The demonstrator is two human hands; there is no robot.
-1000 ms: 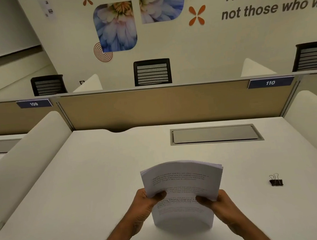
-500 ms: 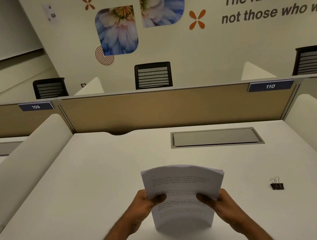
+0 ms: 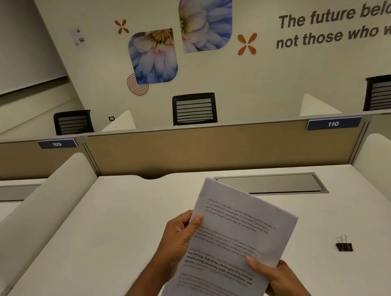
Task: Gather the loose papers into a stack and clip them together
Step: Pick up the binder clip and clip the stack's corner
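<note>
The stack of papers (image 3: 225, 245) is held above the desk (image 3: 80, 254), tilted toward one o'clock, pinched at its nine o'clock edge by the left hand (image 3: 178, 242) and at five o'clock by the right hand (image 3: 277, 280). The binder clip (image 3: 344, 244) lies at three o'clock, well apart. Edges should be squared first, and one grip kept firm while the clip is fetched.

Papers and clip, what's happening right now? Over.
Left hand and right hand both grip the paper stack, lifted and tilted. Binder clip sits apart on the desk, right side, not yet on. Nothing in the way.
</note>
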